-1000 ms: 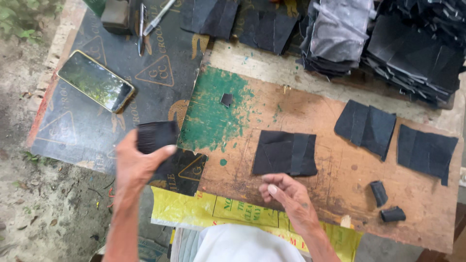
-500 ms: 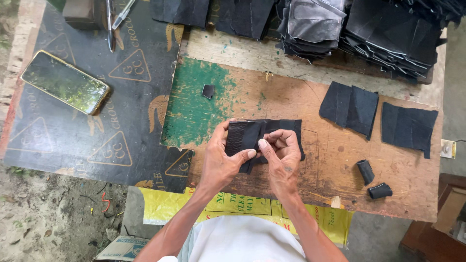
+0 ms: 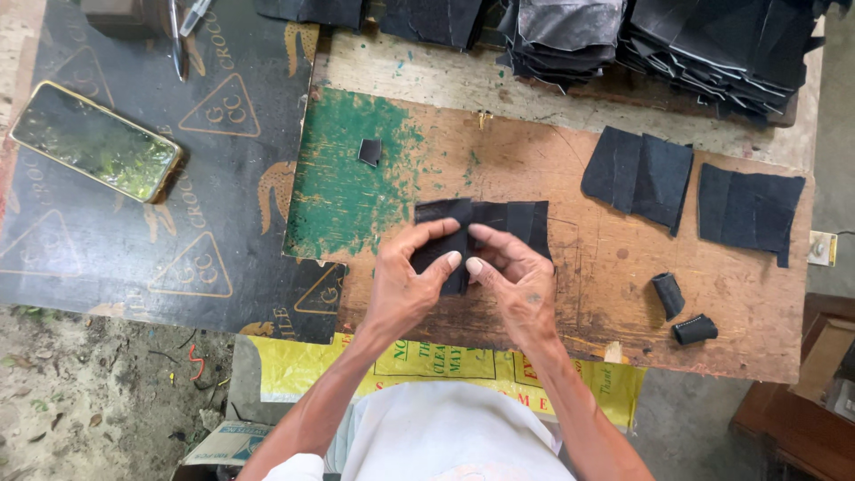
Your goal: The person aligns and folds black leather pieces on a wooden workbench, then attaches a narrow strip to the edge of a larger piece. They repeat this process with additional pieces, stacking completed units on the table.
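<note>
My left hand (image 3: 405, 289) and my right hand (image 3: 512, 276) meet over the middle of a worn wooden board (image 3: 588, 303). Together they pinch a small black square piece (image 3: 443, 252) of sheet material. It lies partly over a wider creased black piece (image 3: 517, 218) resting on the board. My thumbs and forefingers press on the small piece from both sides. Part of it is hidden under my fingers.
Two more black pieces (image 3: 638, 175) (image 3: 746, 212) lie at the board's right. Two small black rolls (image 3: 668, 295) (image 3: 695, 329) sit near its right front. A tiny black scrap (image 3: 370, 151) rests on the green patch. Stacks of black sheets (image 3: 704, 44) line the back. A phone (image 3: 96, 141) lies left.
My left hand brought a black piece from the left edge onto the middle of the board. My right hand rose to meet it, and both now grip it over the creased piece.
</note>
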Demonstrator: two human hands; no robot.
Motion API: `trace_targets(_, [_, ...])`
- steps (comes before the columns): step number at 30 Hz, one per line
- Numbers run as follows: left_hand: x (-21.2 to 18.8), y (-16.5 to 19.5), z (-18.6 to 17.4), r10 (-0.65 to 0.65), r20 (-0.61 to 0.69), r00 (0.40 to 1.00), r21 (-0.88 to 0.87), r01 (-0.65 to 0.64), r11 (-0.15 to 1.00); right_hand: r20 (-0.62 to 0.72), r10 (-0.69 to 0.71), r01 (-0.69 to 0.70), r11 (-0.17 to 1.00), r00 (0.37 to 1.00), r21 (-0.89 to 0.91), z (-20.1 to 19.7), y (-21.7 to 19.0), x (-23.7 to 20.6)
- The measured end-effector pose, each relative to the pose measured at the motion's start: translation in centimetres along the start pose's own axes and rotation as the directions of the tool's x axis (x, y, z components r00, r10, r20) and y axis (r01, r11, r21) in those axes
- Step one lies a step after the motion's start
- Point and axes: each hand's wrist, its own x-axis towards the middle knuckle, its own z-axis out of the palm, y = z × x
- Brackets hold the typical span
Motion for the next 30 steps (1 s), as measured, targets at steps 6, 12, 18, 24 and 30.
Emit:
trace_targets(6, [1.5,-0.1,-0.3,-0.084,0.148,0.985,-0.354,0.132,0.926,-0.052,-0.023,0.025,0.999,0.998,0.041,-0.1,-1.6,0.8])
trace_targets(12, [1.8,0.3,0.2,0.009,0.097,0.995,-0.314,0.022,0.949,-0.07,-0.119,0.116,0.992,0.99,-0.047,-0.5,-2.1,0.6])
trace_targets(18, [1.8,0.8,0.8,-0.031,0.002,1.0,-0.293,0.03,0.956,-0.286,-0.257,0.273,0.962,0.923,0.015,-0.3,-2.1,0.3])
trace_targets(24, [1.8,0.8,-0.4,-0.111,0.078,0.991,-0.35,0.131,0.927,-0.133,-0.197,0.21,0.974,0.971,0.09,-4.0,-2.6,1.1])
trace_targets(30, [1.4,1.2,0.1,0.023,0.102,0.994,-0.117,-0.011,0.993,-0.011,0.032,-0.03,0.982,0.999,0.185,-4.4,-0.3,0.7])
